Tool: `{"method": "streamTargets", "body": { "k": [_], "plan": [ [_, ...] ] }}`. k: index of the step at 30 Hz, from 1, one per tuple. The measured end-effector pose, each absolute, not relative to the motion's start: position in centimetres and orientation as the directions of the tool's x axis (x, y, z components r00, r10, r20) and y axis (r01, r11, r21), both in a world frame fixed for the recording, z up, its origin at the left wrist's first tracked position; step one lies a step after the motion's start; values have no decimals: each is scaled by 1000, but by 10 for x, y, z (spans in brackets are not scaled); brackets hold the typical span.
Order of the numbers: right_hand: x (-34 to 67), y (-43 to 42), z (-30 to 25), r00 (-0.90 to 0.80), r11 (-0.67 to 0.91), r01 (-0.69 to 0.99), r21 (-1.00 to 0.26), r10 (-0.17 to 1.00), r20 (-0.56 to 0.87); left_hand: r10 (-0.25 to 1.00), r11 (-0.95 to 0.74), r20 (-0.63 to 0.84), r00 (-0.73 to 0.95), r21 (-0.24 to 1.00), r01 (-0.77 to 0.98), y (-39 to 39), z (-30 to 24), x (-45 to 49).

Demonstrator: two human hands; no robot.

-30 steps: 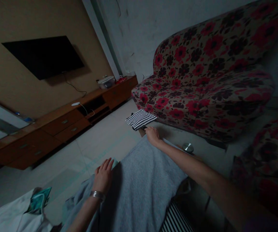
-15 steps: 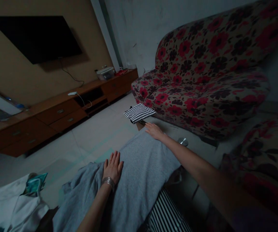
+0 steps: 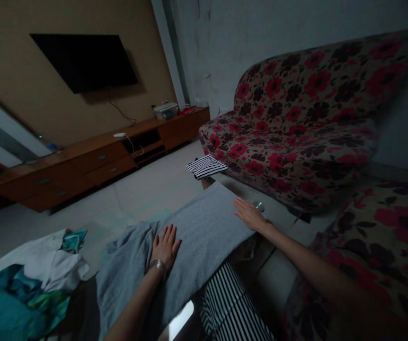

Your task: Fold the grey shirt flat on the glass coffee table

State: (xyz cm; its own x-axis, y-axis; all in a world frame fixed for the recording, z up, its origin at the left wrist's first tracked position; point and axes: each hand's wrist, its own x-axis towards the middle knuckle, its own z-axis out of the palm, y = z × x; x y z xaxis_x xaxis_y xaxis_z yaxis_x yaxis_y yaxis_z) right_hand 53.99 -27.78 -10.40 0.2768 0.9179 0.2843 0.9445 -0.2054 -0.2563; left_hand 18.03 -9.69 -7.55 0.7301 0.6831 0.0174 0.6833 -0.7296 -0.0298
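Observation:
A grey garment (image 3: 197, 227) lies spread out in front of me over a low table. My left hand (image 3: 165, 246), with a metal bracelet at the wrist, rests flat on its near middle, fingers stretched out. My right hand (image 3: 249, 214) lies flat with spread fingers on the garment's right edge, just in front of a small round metal object (image 3: 260, 206). Neither hand holds anything. A folded black-and-white striped cloth (image 3: 206, 166) sits at the far end of the table.
A floral sofa (image 3: 296, 128) stands to the right, another floral seat (image 3: 377, 237) nearer me. White and teal clothes (image 3: 37, 274) are heaped at lower left. Striped fabric (image 3: 230, 308) hangs below the table. A wooden TV cabinet (image 3: 93, 161) and a wall TV (image 3: 86, 61) lie beyond the tiled floor.
My right hand has slid back from the garment's far corner to its right edge, fingers flattening. My left hand moved right onto the garment's middle. The view has shifted.

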Motion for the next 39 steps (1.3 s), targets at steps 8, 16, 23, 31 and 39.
{"method": "streamTargets", "body": {
  "k": [8,16,23,31,39],
  "plan": [
    [496,-267,-87,205,-178,979,-104,878,433,771,-637,43,636,49,769,-149,-48,189],
    [444,-293,-120,-1,60,979,-193,957,291,815,-564,52,577,297,770,-226,-70,172],
    [487,-319,-132,-37,97,971,-217,964,264,802,-534,-7,597,439,722,-241,-47,143],
    [312,-238,-18,-320,355,919,-172,926,199,771,-622,318,551,561,546,-346,-8,23],
    [70,-158,31,-902,902,432,17,432,6,929,-326,327,171,508,797,-385,-27,-84]
  ]
}}
